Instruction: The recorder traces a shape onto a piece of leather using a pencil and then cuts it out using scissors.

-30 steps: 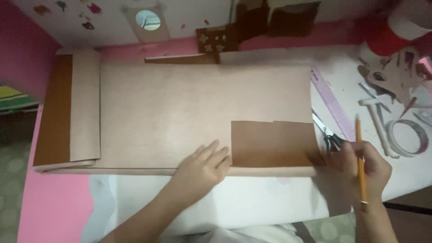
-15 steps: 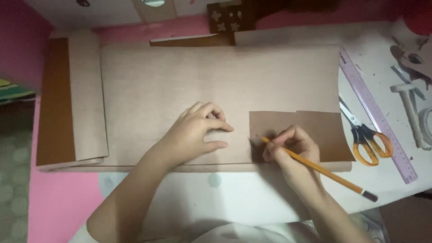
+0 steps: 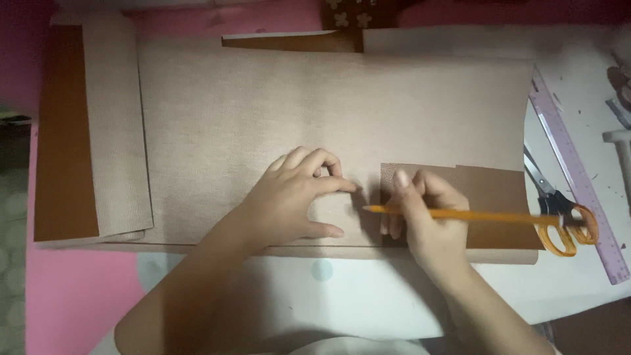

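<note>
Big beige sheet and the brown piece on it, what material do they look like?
Large beige sheet: likely the fabric backing of faux leather, matte, with a fine woven grain; its rolled left end shows a smooth brown face. Small brown rectangular piece: probably the same stuff face up, smooth with a slight pebbled grain near the right hand. Real or synthetic leather: cannot tell.

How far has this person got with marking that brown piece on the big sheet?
Done: the brown piece lies flat on the large tan sheet, near its lower edge. In hand: the left hand presses the sheet beside it, and the right hand holds an orange pencil with its tip at the piece's left edge. No traced line shows. The scissors lie unused by the purple ruler, so nothing looks cut.
</note>
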